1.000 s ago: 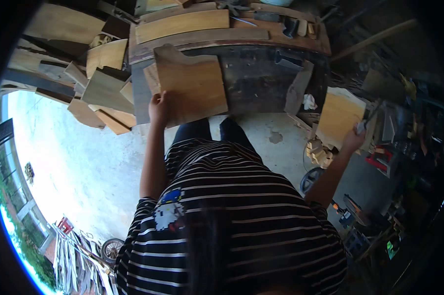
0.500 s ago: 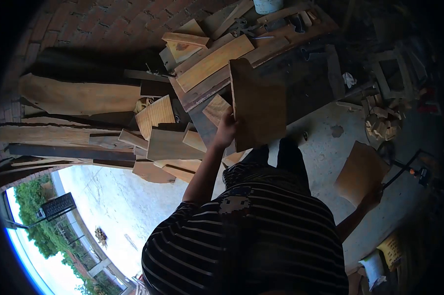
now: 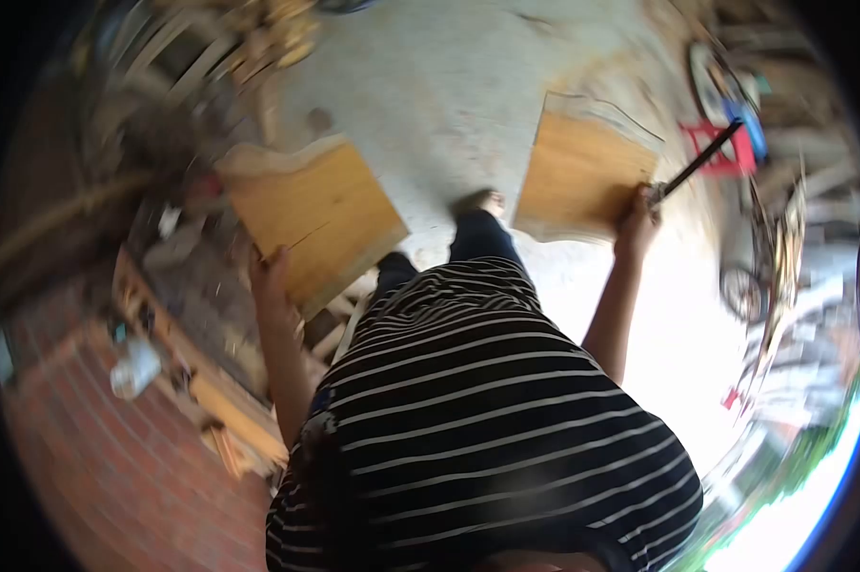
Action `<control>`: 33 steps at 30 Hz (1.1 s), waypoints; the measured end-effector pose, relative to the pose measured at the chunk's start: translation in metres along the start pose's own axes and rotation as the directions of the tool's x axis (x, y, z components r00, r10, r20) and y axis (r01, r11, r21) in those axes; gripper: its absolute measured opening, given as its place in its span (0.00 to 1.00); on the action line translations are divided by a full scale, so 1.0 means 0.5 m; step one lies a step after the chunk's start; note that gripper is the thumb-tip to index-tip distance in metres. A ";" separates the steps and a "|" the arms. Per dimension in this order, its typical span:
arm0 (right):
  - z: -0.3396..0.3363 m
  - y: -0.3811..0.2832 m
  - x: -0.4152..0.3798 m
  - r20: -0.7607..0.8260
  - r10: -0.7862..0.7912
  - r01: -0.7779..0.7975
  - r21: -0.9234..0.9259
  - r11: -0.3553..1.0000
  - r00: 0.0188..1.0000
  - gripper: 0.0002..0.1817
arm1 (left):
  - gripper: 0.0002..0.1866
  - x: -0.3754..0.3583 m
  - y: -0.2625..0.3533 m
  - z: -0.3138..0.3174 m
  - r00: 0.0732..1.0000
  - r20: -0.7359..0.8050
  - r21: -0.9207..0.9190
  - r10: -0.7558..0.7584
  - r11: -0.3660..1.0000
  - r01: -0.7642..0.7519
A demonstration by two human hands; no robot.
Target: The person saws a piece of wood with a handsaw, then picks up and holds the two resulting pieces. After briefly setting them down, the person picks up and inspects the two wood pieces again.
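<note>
My left hand (image 3: 273, 274) is closed on the lower left edge of a wooden board (image 3: 317, 217), its thumb lying on the face. This board is yellow-brown, with a wavy, paler far edge and a dark crack line near the middle. On the other side, my right hand (image 3: 638, 221) grips a second wooden board (image 3: 587, 172) of similar colour by its right edge, also with an uneven, bark-like far edge. A dark rod (image 3: 701, 157) sticks out up and right from the right hand. Both boards are held out in front of my body, apart from each other.
Concrete floor (image 3: 411, 86) stretches ahead. To the left stands a workbench with a long plank (image 3: 230, 405) and a white bucket (image 3: 135, 370), beside a brick wall (image 3: 134, 467). A red stool (image 3: 720, 148) and wheels (image 3: 742, 291) are at the right, blurred. Wood scraps (image 3: 287, 38) lie top left.
My body and view have turned right, away from the wood pile and workbench. The left board has swung clear of the bench; the right board is now raised forward. Both stay in my hands.
</note>
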State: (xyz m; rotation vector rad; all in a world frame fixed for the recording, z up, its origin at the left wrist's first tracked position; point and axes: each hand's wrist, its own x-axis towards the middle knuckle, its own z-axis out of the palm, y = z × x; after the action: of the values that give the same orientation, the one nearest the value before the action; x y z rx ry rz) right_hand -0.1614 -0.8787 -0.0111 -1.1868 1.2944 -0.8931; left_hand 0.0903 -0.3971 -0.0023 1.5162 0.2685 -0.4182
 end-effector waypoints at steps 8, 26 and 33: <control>-0.434 0.057 0.005 0.706 0.039 -0.658 0.678 -0.328 0.707 0.19 | 0.23 -0.006 -0.066 0.579 0.846 0.519 0.144 -0.125 0.988 0.058; -0.571 0.144 -0.024 0.012 -0.278 -0.185 0.774 -0.605 0.960 0.23 | 0.26 -0.150 -0.276 1.370 0.188 0.794 0.602 -0.578 0.790 -0.114; -0.484 0.199 -0.122 -0.576 0.066 0.448 0.554 -0.701 0.815 0.23 | 0.30 -0.363 -0.400 1.651 -0.331 0.578 0.630 -0.745 0.666 -0.399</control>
State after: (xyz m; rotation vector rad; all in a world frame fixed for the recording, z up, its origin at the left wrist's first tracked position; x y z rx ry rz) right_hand -0.4201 -0.8327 -0.0688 0.5342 -0.4701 -2.0653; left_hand -0.2299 -1.2016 -0.0686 1.1258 -1.2693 -2.3292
